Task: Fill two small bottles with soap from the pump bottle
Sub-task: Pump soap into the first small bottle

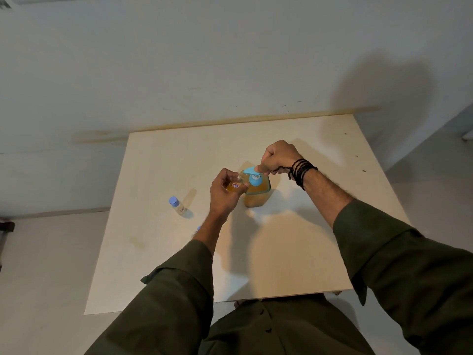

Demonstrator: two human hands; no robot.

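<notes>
A pump bottle [256, 193] of amber soap with a light blue pump head stands on the pale table [294, 247]. My right hand [277, 156] sits on the pump head, fingers curled, a fingertip on its top. My left hand [225, 193] grips a small open bottle [235, 185], partly filled with amber soap, tilted with its mouth under the pump spout. A second small bottle [178, 205], clear with a blue cap, stands to the left. A bit of blue, perhaps a loose cap [199, 228], peeks out beside my left forearm.
The table stands against a grey wall [179, 73]. Its near edge is close to my body. Light floor lies to the left and right of the table.
</notes>
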